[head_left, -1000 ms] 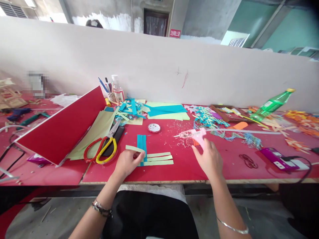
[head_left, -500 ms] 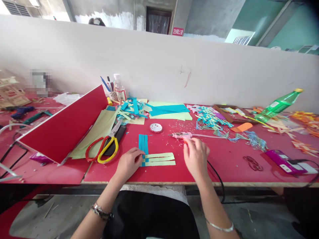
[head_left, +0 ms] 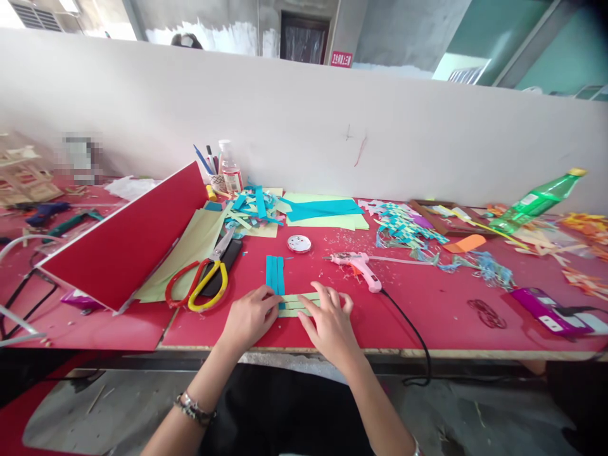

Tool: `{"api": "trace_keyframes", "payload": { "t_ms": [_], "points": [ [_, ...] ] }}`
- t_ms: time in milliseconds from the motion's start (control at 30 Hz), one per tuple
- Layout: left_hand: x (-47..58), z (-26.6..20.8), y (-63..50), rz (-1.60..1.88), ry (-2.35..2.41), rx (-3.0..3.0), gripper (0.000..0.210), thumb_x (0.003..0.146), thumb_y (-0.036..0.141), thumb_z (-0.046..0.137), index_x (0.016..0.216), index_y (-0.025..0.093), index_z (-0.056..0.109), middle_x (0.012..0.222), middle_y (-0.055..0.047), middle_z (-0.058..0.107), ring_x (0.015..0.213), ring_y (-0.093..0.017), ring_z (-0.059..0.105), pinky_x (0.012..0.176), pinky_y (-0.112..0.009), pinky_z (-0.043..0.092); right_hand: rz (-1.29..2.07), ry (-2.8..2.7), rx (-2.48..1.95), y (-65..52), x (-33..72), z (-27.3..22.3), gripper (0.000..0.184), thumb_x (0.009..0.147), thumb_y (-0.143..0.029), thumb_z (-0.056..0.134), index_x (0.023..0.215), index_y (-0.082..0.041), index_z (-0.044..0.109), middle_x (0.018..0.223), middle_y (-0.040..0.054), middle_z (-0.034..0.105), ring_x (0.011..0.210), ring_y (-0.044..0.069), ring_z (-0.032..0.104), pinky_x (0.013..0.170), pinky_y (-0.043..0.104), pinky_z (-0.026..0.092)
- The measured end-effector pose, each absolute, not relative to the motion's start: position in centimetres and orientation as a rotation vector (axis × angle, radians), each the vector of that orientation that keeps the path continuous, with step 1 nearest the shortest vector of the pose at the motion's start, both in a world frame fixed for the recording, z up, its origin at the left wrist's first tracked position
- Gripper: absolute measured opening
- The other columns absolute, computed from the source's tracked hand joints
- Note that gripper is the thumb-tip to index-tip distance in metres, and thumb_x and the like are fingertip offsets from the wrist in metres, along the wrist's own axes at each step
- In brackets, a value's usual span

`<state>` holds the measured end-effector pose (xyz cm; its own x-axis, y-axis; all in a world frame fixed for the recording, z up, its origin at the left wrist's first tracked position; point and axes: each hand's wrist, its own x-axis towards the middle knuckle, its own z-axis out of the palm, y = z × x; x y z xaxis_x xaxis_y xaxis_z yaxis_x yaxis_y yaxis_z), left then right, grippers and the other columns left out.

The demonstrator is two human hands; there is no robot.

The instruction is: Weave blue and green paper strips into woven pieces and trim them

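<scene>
Blue paper strips (head_left: pixel 275 272) point away from me on the red table. They cross pale green paper strips (head_left: pixel 291 313) that run to the right, with small blue squares at the crossing. My left hand (head_left: pixel 251 315) is closed, its bent fingers pressed on the left end of this crossing. Over the right part of the green strips lies my right hand (head_left: pixel 331 320), fingers spread, fingertips touching the paper and hiding its right ends. Beyond the right hand a pink glue gun (head_left: pixel 358 263) rests on its side, a glue stick behind it and a black cord running to the table edge.
Scissors (head_left: pixel 208 285) with red and yellow handles lie left of the strips. A small round white lid (head_left: pixel 299 243) sits beyond them. Farther back are paper scraps (head_left: pixel 251 209), woven paper pieces (head_left: pixel 403 223) and a tilted green bottle (head_left: pixel 536 201). A purple power strip (head_left: pixel 546 311) is at right.
My right hand has moved left from the glue gun onto the green strips and spread its fingers. The glue gun's handle now shows. My left hand stays at the crossing.
</scene>
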<state>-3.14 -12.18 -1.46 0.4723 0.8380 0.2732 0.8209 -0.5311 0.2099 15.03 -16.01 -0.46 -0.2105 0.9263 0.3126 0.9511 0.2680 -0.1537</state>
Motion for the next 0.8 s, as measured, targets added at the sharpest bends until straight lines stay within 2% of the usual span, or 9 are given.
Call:
{"api": "trace_keyframes", "payload": {
  "t_ms": [600, 800],
  "points": [
    [-3.1, -1.0, -12.4, 0.485, 1.529, 2.702, 0.026, 0.083, 0.022, 0.037, 0.093, 0.024, 0.061, 0.092, -0.002, 0.061, 0.074, -0.013, 0.058, 0.052, -0.019, 0.038, -0.081, -2.165, -1.728, -16.3, 15.7, -1.4, 0.033, 0.086, -0.039, 0.035, 0.113, -0.03, 0.052, 0.122, 0.0078, 0.046, 0.108, 0.024, 0.04, 0.089, 0.047, 0.022],
    [-3.1, -1.1, -12.5, 0.469, 1.543, 2.707, 0.027, 0.083, 0.022, 0.036, 0.093, 0.024, 0.061, 0.093, -0.002, 0.061, 0.073, -0.013, 0.059, 0.051, -0.019, 0.037, -0.131, -2.095, -1.756, -16.4, 15.9, -1.5, 0.031, 0.086, -0.039, 0.036, 0.108, -0.028, 0.056, 0.12, 0.009, 0.048, 0.106, 0.024, 0.041, 0.088, 0.046, 0.022]
  ]
}}
